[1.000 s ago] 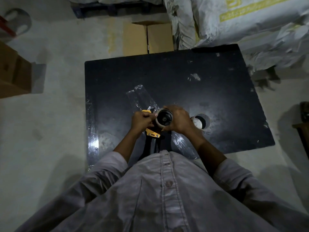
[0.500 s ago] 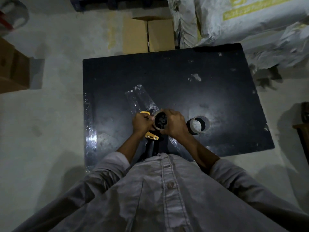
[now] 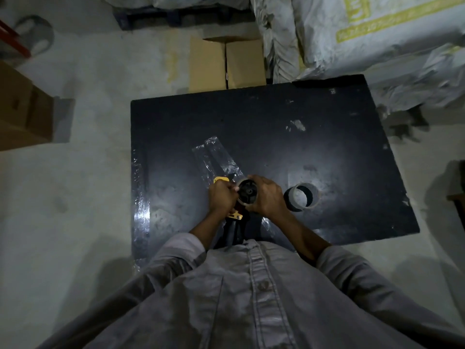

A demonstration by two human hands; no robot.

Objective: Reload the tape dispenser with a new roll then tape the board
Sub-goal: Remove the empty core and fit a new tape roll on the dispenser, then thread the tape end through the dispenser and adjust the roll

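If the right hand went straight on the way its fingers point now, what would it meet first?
The right hand points toward the left hand, so probably the round black tape wheel of the yellow dispenser that it already touches.

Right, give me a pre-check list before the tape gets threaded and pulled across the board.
1. Left hand gripping the tape dispenser: ok.
2. Right hand holding the roll at the hub: ok.
3. Roll fully seated: cannot tell.
4. Tape end free and found: cannot tell.
5. Empty core off the dispenser, lying on the board: ok.
6. Board's taping path free of the loose plastic strip: not ok.
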